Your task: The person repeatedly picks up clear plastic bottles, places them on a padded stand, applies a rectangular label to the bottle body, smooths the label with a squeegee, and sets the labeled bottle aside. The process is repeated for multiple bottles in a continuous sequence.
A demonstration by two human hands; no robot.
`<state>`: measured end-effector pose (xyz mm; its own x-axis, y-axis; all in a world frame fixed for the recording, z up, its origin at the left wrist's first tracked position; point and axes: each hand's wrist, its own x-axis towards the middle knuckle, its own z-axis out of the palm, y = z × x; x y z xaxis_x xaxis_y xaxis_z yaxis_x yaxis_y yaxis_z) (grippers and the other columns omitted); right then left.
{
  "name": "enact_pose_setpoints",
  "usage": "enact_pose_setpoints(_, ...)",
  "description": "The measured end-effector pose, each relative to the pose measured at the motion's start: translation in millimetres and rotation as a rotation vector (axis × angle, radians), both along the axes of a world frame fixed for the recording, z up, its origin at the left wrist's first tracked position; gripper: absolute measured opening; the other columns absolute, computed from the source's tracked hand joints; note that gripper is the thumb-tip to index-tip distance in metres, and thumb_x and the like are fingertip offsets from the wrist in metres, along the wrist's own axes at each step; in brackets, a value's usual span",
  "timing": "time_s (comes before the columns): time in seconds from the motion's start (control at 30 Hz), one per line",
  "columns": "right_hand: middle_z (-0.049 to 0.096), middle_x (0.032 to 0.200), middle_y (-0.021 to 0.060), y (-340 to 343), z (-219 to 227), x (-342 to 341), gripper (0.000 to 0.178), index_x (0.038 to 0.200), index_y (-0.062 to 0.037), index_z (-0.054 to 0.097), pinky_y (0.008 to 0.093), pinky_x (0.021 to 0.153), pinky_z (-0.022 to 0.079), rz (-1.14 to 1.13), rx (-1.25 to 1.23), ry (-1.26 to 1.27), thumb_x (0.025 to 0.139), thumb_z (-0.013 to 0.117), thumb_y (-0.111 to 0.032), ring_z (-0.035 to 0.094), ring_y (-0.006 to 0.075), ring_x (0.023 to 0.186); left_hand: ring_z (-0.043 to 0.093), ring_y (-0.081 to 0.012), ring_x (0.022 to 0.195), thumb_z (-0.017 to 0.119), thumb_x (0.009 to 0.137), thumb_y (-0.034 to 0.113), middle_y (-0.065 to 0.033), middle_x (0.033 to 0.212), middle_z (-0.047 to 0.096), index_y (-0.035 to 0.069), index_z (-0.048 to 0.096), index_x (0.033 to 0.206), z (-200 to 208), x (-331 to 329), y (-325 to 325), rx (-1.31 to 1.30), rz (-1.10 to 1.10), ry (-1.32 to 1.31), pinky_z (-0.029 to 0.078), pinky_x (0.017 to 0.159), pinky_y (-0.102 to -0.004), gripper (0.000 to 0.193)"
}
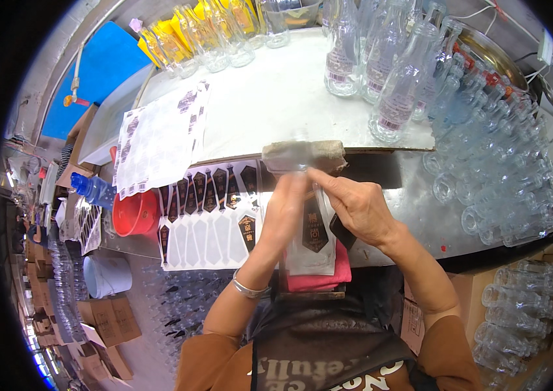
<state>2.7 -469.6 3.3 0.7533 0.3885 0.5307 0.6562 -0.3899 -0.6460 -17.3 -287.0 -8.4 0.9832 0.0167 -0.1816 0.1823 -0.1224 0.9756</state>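
A clear glass bottle (323, 264) seems to lie in front of me, its neck pointing away and blurred. A black tie-shaped label (314, 228) with gold marks runs along it. My left hand (284, 207), slightly smeared, closes on the neck end from the left. From the right, my right hand (358, 205) pinches at the label's narrow end, fingertips meeting the left ones. A dark pointed piece (342, 232) shows under the right palm. Pink cloth (343, 267) lies beneath the bottle. Just beyond my fingers is a cloth-wrapped pad (330, 155).
Left lie a tie-label sheet (208, 241), partly peeled, and white sheets (159, 140). A red container (136, 213) stands beside them. Labelled bottles (397, 101) stand on the white board (260, 98); many bare bottles (485, 169) crowd the right. A box of bottles (517, 306) sits lower right.
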Motion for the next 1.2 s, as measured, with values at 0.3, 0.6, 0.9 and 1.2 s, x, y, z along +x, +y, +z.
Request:
enact_pose_setpoints(0.3,0.063,0.076,0.0099,-8.1,-1.6,1.9,0.056,0.142,-0.0111,0.058,0.0377,0.057,0.051,0.04,-0.188,-0.053,0.088,0.063,-0.002,0.064,0.027,0.064,0.062,-0.0215,0.096,0.041,0.109,0.041,-0.0157,0.105,0.066,-0.001,0.058,0.116,-0.9,-2.4,-8.4,-0.007,0.005,-0.055,0.049,0.086,-0.0342,0.046)
enact_pose_setpoints(0.6,0.065,0.08,0.0133,-1.0,-8.7,-0.2,0.051,0.144,-0.0047,0.055,0.0311,0.068,0.055,0.081,0.154,0.151,0.094,0.055,0.004,0.066,0.0187,0.069,0.065,-0.0124,0.083,0.036,0.111,0.041,-0.0072,0.102,0.066,0.002,0.057,0.118,-32.5,2.8,-4.7,-0.156,0.059,-0.108,0.053,0.074,-0.0259,0.044)
enact_pose_setpoints(0.9,0.063,0.075,0.0107,0.9,-15.3,-2.3,0.053,0.142,-0.0055,0.057,0.0349,0.061,0.053,0.027,0.002,0.0,0.09,0.059,0.004,0.063,0.0223,0.064,0.065,-0.0104,0.083,0.038,0.111,0.039,-0.0067,0.098,0.067,0.003,0.056,0.116,-23.4,0.5,-5.2,-0.032,0.021,-0.14,0.052,0.072,-0.0237,0.041)
enact_pose_setpoints(1.2,0.063,0.075,0.0096,0.5,-16.2,-3.1,0.055,0.142,-0.0068,0.057,0.035,0.06,0.053,-0.008,-0.09,-0.052,0.089,0.063,0.003,0.063,0.0217,0.062,0.059,-0.0182,0.091,0.037,0.111,0.036,-0.0124,0.1,0.063,-0.001,0.057,0.115,-17.3,-1.7,-5.9,-0.059,0.026,-0.102,0.047,0.083,-0.031,0.042)
